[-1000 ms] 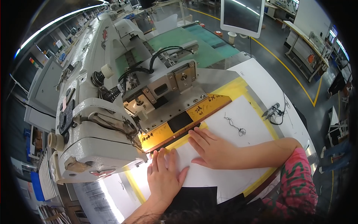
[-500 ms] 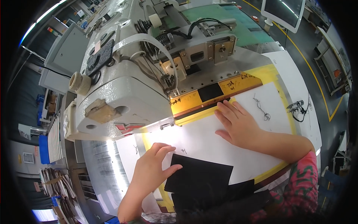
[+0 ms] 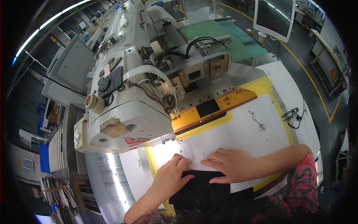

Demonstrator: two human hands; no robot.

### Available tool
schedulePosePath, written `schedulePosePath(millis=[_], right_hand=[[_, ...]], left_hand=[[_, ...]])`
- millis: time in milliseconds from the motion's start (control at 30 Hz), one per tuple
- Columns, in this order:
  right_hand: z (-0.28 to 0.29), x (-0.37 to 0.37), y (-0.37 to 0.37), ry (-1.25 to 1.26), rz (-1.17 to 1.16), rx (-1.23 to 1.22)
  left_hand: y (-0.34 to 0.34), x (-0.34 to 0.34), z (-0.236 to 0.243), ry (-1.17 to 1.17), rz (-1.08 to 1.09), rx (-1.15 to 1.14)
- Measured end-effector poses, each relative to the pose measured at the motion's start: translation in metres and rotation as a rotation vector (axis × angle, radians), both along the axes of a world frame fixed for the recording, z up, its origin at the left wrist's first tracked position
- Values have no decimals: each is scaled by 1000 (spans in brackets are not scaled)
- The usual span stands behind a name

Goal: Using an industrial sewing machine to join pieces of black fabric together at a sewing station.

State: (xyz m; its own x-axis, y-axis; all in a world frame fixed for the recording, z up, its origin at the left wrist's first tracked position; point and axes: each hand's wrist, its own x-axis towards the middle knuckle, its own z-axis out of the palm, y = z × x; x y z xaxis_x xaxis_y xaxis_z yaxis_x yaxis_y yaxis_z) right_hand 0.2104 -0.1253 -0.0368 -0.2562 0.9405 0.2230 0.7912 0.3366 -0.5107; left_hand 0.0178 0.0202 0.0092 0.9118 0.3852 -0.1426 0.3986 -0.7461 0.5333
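Toward eight o'clock, a stack of papers stands beyond the desk, warped and soft near the rim. At nine o'clock the pale machine head bulks large, blocking whatever lies behind and beneath it. Near six o'clock the left hand is half open, thumb apart from bent fingers, gripping nothing that shows; it covers the upper left corner of the black cloth. That cloth lies between five and six o'clock on the white sheet, its lower part lost in darkness. Just right of centre runs an amber strip. Toward half past four the right hand is loosely open, thumb over the cloth, gripping nothing visible; its forearm hides some yellow tape. At three o'clock, snips blur into loose dark thread.
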Motion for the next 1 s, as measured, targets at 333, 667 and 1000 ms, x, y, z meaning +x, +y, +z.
schedulePosePath(millis=[333, 667, 1000], right_hand=[[11, 21, 19, 230, -161, -305], [12, 63, 78, -37, -344, -169], [18, 59, 91, -167, -405, -180]], left_hand=[[16, 15, -15, -151, 55, -236], [9, 18, -34, -430, -28, 543], [7, 19, -50, -174, 36, 467]])
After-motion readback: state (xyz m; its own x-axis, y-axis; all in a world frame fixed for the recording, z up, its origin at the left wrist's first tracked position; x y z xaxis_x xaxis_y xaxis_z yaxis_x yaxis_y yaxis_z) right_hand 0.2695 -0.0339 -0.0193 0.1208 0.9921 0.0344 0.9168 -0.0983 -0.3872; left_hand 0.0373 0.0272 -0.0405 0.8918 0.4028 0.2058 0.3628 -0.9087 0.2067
